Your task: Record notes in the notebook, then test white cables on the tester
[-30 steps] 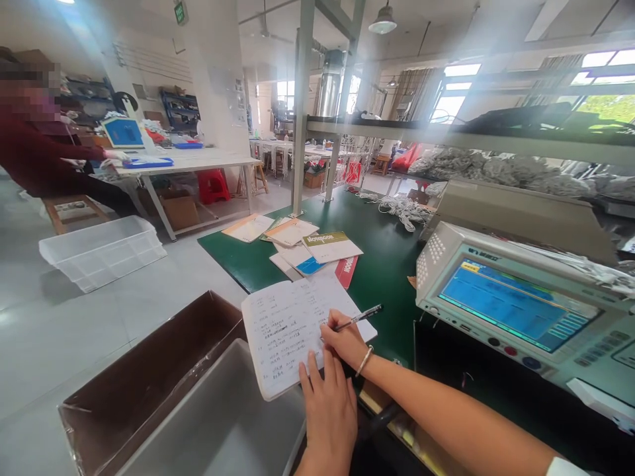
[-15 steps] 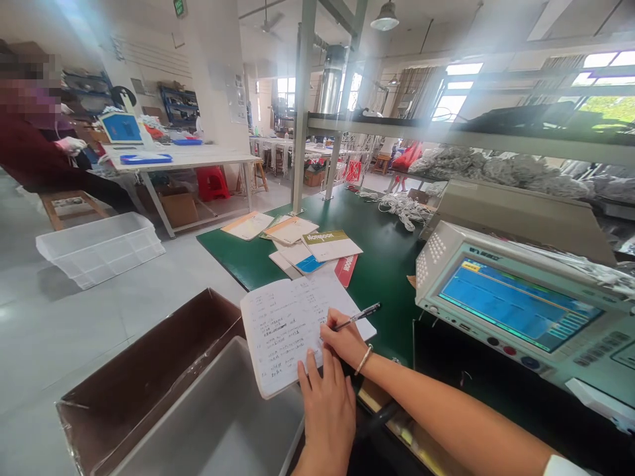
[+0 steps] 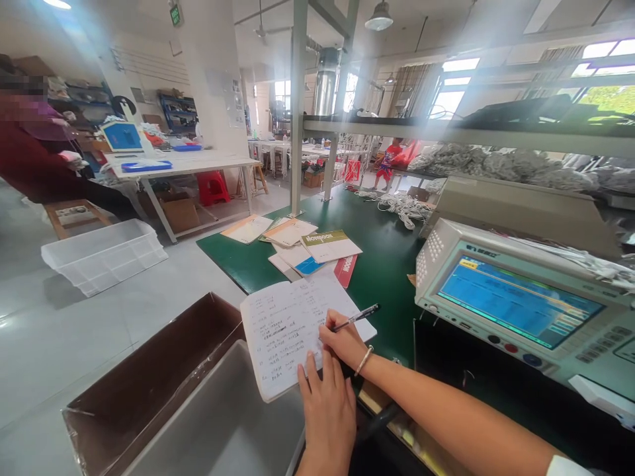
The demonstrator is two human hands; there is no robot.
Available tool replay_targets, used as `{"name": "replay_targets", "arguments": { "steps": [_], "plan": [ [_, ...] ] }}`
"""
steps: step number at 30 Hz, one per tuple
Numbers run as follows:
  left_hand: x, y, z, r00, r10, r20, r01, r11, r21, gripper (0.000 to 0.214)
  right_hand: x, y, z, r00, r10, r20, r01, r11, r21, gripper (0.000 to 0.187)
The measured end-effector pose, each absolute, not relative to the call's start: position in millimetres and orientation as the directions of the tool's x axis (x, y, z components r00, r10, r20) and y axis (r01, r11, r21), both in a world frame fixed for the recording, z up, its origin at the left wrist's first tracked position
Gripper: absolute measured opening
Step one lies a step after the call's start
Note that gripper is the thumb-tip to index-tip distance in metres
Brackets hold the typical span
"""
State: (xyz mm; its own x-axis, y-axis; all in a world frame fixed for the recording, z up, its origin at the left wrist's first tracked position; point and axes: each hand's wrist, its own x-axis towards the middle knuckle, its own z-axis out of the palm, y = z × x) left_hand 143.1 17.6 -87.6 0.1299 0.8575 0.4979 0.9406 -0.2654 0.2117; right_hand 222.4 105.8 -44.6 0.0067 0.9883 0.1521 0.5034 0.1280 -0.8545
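Observation:
An open notebook with handwritten lines lies at the near corner of the green bench. My right hand is closed around a black pen, its tip resting on the right-hand page. A thin bracelet circles that wrist. My left hand lies flat, fingers stretched out, pressing the lower edge of the notebook.
A grey tester with a blue screen stands at the right. Several notebooks lie further along the bench. A brown box and grey bin sit below left. A white crate is on the floor. A person in dark red sits far left.
My hands and pen have barely moved on the page. The view shifted slightly, and the person at the far left has moved an arm.

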Motion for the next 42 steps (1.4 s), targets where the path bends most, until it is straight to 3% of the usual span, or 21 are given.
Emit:
{"name": "replay_targets", "arguments": {
  "steps": [36,42],
  "plan": [
    [142.0,15.5,-84.7,0.109,0.861,0.497,0.941,-0.250,0.227,0.044,223.5,105.9,-45.0,0.017,0.988,0.154,0.480,0.127,-0.868,0.015],
    [140.3,15.7,-86.0,0.143,0.862,0.487,0.952,-0.254,0.170,0.044,225.2,106.0,-47.7,0.050,0.986,0.159,0.459,0.119,-0.880,0.014]
  ]
}}
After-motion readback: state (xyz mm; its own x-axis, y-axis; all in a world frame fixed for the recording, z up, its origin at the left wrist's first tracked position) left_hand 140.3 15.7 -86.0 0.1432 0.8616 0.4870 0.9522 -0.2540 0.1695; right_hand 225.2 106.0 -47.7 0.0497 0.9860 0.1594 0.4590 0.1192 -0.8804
